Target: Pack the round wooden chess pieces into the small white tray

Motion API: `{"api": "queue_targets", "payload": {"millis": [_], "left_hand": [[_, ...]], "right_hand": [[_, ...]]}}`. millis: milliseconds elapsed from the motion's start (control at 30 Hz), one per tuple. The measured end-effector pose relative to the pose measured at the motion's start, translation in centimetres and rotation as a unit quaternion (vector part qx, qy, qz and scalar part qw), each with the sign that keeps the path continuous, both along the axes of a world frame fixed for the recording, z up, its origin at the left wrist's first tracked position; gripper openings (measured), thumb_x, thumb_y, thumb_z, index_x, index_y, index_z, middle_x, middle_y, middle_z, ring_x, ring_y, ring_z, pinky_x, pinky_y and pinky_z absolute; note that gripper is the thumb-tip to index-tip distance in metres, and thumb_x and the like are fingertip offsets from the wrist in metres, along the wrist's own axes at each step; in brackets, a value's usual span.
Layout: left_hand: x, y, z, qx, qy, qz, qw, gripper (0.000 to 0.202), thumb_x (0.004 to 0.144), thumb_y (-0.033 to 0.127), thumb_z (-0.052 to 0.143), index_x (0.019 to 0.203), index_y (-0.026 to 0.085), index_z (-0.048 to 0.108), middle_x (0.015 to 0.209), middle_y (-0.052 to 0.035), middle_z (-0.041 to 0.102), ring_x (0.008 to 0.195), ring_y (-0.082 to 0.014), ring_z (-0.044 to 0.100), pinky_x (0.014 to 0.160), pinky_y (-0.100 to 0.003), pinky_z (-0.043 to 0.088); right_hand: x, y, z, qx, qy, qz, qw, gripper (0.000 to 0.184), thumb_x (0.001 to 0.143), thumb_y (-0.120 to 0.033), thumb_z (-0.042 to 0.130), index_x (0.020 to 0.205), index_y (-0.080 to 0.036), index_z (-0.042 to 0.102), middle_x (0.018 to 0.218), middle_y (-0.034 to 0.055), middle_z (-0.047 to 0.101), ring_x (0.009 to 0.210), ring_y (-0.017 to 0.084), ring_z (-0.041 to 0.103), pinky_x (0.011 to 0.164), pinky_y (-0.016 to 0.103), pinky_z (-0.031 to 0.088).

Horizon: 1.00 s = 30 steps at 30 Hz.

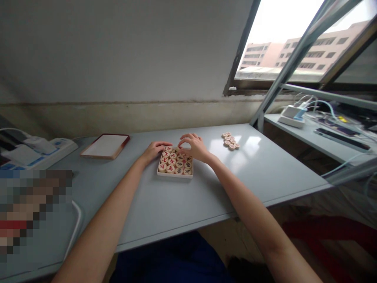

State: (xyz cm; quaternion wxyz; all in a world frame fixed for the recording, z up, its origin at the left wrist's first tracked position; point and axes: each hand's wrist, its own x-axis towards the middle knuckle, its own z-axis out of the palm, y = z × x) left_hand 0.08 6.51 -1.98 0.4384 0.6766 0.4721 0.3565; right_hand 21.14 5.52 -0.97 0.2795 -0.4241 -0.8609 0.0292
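Two forearms (pixel 108 212), six o'clock; left hand (pixel 152 152), fingers parted, at tray's (pixel 175 175) ten; right hand (pixel 196 146), two o'clock, grip cannot be told; light pressure likely best seats discs (pixel 170 169) level.

A grey desk (pixel 176 212) bears a white box (pixel 175 175) of round pieces (pixel 170 169). Left of the box lie a red-edged lid (pixel 106 146) and, farther, a power strip (pixel 64 148); right, loose discs (pixel 227 143).

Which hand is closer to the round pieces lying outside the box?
Right. The right hand is over the right part of the box, left of the loose pieces; the left hand is farther from them, at the box's far left corner.
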Motion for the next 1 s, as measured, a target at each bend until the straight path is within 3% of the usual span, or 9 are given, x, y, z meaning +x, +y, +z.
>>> {"api": "queue_targets", "payload": {"millis": [167, 300, 400, 500, 633, 700, 767, 900, 1000], "left_hand": [[0.1, 0.0, -0.1, -0.014, -0.005, 0.010, 1.000, 0.044, 0.056, 0.025, 0.046, 0.093, 0.010, 0.067, 0.093, -0.0088, 0.067, 0.090, -0.0234, 0.057, 0.079, -0.032, 0.043], [0.0, 0.3, -0.3, -0.009, -0.003, 0.019, 1.000, 0.040, 0.055, 0.025, 0.048, 0.088, 0.012, 0.068, 0.092, -0.0084, 0.067, 0.089, -0.0235, 0.057, 0.078, -0.032, 0.043], [-0.1, 0.6, -0.7, 0.001, -0.010, 0.018, 1.000, 0.038, 0.055, 0.025, 0.048, 0.086, 0.013, 0.068, 0.092, -0.0078, 0.067, 0.090, -0.0230, 0.057, 0.080, -0.032, 0.043], [-0.2, 0.7, -0.9, -0.005, -0.017, 0.019, 1.000, 0.038, 0.056, 0.025, 0.048, 0.087, 0.013, 0.067, 0.092, -0.0078, 0.067, 0.090, -0.0224, 0.057, 0.080, -0.031, 0.043], [-0.2, 0.8, -1.0, -0.008, -0.016, 0.016, 1.000, 0.038, 0.057, 0.024, 0.048, 0.088, 0.013, 0.067, 0.093, -0.0078, 0.067, 0.090, -0.0222, 0.057, 0.081, -0.031, 0.042], [-0.2, 0.8, -1.0, -0.003, -0.012, 0.017, 1.000, 0.037, 0.057, 0.024, 0.048, 0.087, 0.013, 0.068, 0.093, -0.0078, 0.067, 0.091, -0.0226, 0.057, 0.083, -0.032, 0.041], [-0.2, 0.9, -1.0, 0.001, -0.008, 0.020, 1.000, 0.037, 0.057, 0.024, 0.049, 0.085, 0.013, 0.068, 0.092, -0.0079, 0.067, 0.092, -0.0229, 0.057, 0.083, -0.032, 0.041], [-0.1, 0.7, -0.9, 0.009, 0.001, 0.025, 1.000, 0.037, 0.057, 0.026, 0.048, 0.086, 0.013, 0.068, 0.091, -0.0077, 0.067, 0.089, -0.0226, 0.057, 0.081, -0.032, 0.042], [0.0, 0.6, -0.8, 0.015, 0.000, 0.021, 1.000, 0.037, 0.057, 0.026, 0.048, 0.086, 0.013, 0.068, 0.090, -0.0071, 0.067, 0.088, -0.0222, 0.058, 0.080, -0.032, 0.043]], "right_hand": [[2.2, 1.4, -0.4, -0.006, 0.047, -0.096, 0.994, 0.023, 0.077, -0.044, 0.055, 0.088, -0.025, 0.061, 0.107, 0.0045, 0.052, 0.102, 0.022, 0.042, 0.085, 0.037, 0.029], [5.5, 2.4, -1.2, 0.019, -0.023, -0.230, 0.973, 0.020, 0.079, -0.038, 0.051, 0.086, -0.022, 0.060, 0.108, 0.0084, 0.050, 0.104, 0.025, 0.039, 0.088, 0.043, 0.027], [8.0, 3.0, -2.0, -0.004, -0.057, -0.315, 0.948, 0.025, 0.081, -0.036, 0.044, 0.094, -0.019, 0.057, 0.108, 0.0116, 0.048, 0.105, 0.028, 0.038, 0.091, 0.049, 0.024], [9.8, 3.6, -2.6, -0.020, -0.042, -0.382, 0.923, 0.031, 0.083, -0.035, 0.037, 0.104, -0.018, 0.052, 0.115, 0.0137, 0.042, 0.111, 0.030, 0.033, 0.092, 0.059, 0.017], [10.4, 3.7, -2.6, 0.046, -0.020, -0.427, 0.903, 0.031, 0.081, -0.023, 0.037, 0.107, -0.017, 0.050, 0.122, 0.0155, 0.037, 0.119, 0.029, 0.023, 0.093, 0.063, 0.006], [9.8, 3.4, -2.0, 0.062, -0.016, -0.406, 0.912, 0.030, 0.077, -0.016, 0.041, 0.104, -0.018, 0.053, 0.120, 0.0146, 0.039, 0.118, 0.029, 0.025, 0.095, 0.060, 0.009], [8.6, 2.9, -1.1, 0.056, -0.010, -0.344, 0.937, 0.031, 0.073, -0.011, 0.045, 0.100, -0.020, 0.056, 0.117, 0.0126, 0.043, 0.114, 0.028, 0.031, 0.095, 0.053, 0.018], [5.1, 1.4, 0.5, 0.008, 0.008, -0.092, 0.996, 0.031, 0.073, -0.010, 0.047, 0.098, -0.024, 0.059, 0.111, 0.0068, 0.050, 0.107, 0.023, 0.040, 0.089, 0.041, 0.032], [2.6, 0.3, 0.8, -0.051, 0.012, 0.071, 0.996, 0.029, 0.074, -0.015, 0.054, 0.101, -0.026, 0.058, 0.108, 0.0041, 0.052, 0.103, 0.020, 0.044, 0.088, 0.037, 0.035]]}}
